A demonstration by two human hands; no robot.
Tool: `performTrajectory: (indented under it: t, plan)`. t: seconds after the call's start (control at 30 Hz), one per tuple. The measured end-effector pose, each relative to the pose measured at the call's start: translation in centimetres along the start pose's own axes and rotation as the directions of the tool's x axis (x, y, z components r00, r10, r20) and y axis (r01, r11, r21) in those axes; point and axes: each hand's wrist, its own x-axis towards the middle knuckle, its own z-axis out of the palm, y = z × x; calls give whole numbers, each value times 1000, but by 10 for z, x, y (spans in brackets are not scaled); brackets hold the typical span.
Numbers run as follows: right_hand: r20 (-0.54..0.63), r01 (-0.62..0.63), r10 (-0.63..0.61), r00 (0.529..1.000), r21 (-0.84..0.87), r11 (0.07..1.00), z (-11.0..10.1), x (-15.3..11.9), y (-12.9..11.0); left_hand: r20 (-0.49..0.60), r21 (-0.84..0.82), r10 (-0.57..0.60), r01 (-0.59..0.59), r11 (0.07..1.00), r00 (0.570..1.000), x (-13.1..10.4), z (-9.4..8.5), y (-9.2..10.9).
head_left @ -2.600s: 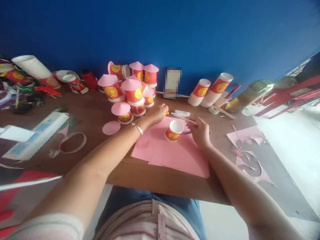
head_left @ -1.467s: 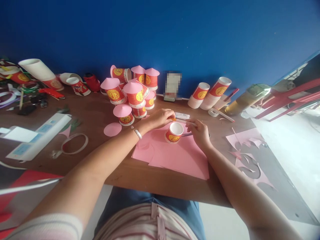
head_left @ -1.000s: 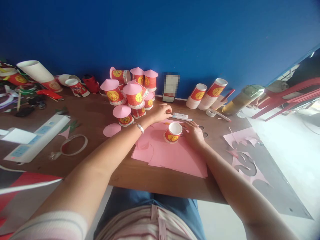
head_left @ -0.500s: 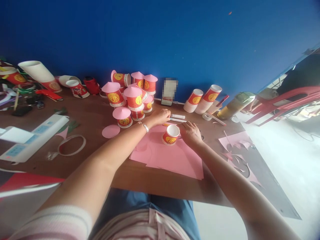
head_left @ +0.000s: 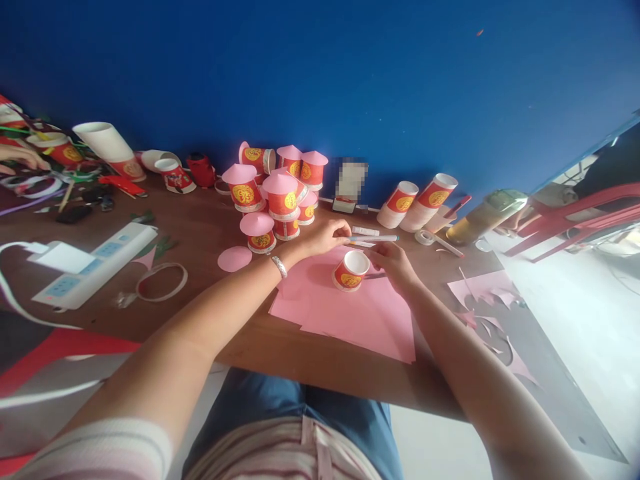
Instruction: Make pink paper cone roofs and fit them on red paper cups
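My left hand is closed in a pinch at the left end of a thin white-and-orange pen. The other end of this pen meets the pinched fingertips of my right hand. Just beyond the fingers lie a blue-tipped pen and a white marker. A red paper cup with a gold emblem stands mouth up below my hands, on pink paper sheets. Something dark and narrow, partly hidden, lies between the cup and my right hand.
Cups with pink cone tops cluster at the left. Behind stand a phone and cup stacks. Tape, a bottle and pink scraps are at the right. A power strip and another person's hand are left.
My right hand has lifted from lying over the table, its fingers now pinched. My left hand has risen slightly, and the white-and-orange pen shows between the hands. The view has shifted left.
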Motion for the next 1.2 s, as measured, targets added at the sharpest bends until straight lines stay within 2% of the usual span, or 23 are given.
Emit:
performTrajectory:
  t: [0.07,0.13,0.3,0.37,0.43,0.5,0.6,0.7,0.77,0.93,1.0,1.07,1.13,1.2]
  plan:
    - [93,-79,52,994,309,948,4,-1,-8,37,-40,8,-7,999,999,-3,1,5]
    - [92,-107,72,993,466,878,8,-2,-15,64,-69,1,4,998,998,-4,2,8]
    - [-10,-75,99,995,576,814,7,2,-18,89,-110,-49,59,992,995,6,3,-1]
    - [-73,-43,111,991,618,785,-4,8,-13,115,-110,-67,80,991,991,10,0,-8]
    - [-207,33,141,968,664,747,-20,13,-6,120,-66,-103,111,992,987,12,-4,-15]
    - [-286,81,167,944,688,722,-35,17,1,85,1,-126,126,992,988,12,-6,-21]
    - [-268,96,112,957,656,748,-41,14,8,84,110,-88,78,991,993,13,1,-27]
    - [-234,99,51,971,587,804,-29,5,9,88,180,-32,16,984,996,15,11,-28]
    - [-210,76,53,976,563,823,-19,0,8,73,195,-10,-5,981,997,16,15,-28]
    - [-187,39,76,979,545,838,-9,-7,4,-6,236,-12,13,972,1000,19,18,-27]
    - [-190,37,76,979,532,846,-9,-8,3,-49,179,-12,20,984,999,16,14,-23]
    - [-203,44,81,976,543,839,-9,-9,1,-56,6,-25,25,1000,998,9,8,-15]
    - [-219,56,82,972,560,827,-8,-11,0,28,-265,-44,50,963,999,-3,0,-2]
    - [-224,63,82,971,570,819,-7,-13,-2,137,-457,44,23,889,990,-19,-6,10]
